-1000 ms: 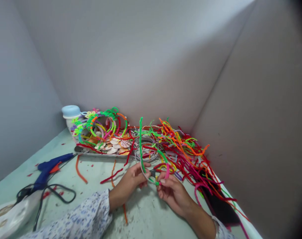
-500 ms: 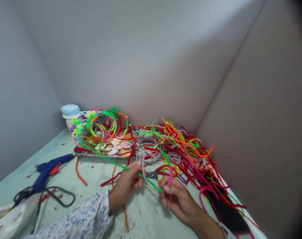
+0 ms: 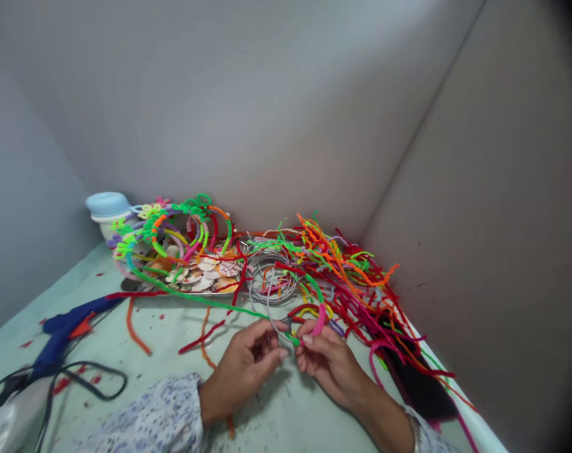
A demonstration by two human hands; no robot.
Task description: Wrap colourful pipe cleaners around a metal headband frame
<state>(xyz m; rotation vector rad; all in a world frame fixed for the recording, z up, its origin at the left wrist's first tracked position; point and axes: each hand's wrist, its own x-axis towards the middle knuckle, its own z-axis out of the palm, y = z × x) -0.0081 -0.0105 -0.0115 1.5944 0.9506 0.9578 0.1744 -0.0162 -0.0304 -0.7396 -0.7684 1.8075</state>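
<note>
My right hand (image 3: 330, 362) pinches a bent wire hoop wrapped in pipe cleaner, with a pink section (image 3: 319, 319) at the fingers and green, then red, above it. Bare grey wire (image 3: 269, 296) of this hoop curves up on the left. A long green pipe cleaner (image 3: 210, 302) runs from the far left to the join at my right fingertips. Just left of that join, my left hand (image 3: 250, 365) has thumb and index apart, the index by the wire and green strand. Behind the hands lie scissors (image 3: 304, 309), partly hidden.
A blue glue gun (image 3: 61, 336) with a black cord lies left. Behind are a tray of shells (image 3: 205, 274), finished colourful hoops (image 3: 191, 211), a blue-lidded jar (image 3: 109, 207) and a wire coil (image 3: 272, 277). Loose pipe cleaners (image 3: 342, 264) pile up right, near a black object (image 3: 425, 384).
My left thumb and index have parted from around the green pipe cleaner and wire. Both hands are closer together, and the green strand's free length between them is shorter. The view has shifted slightly.
</note>
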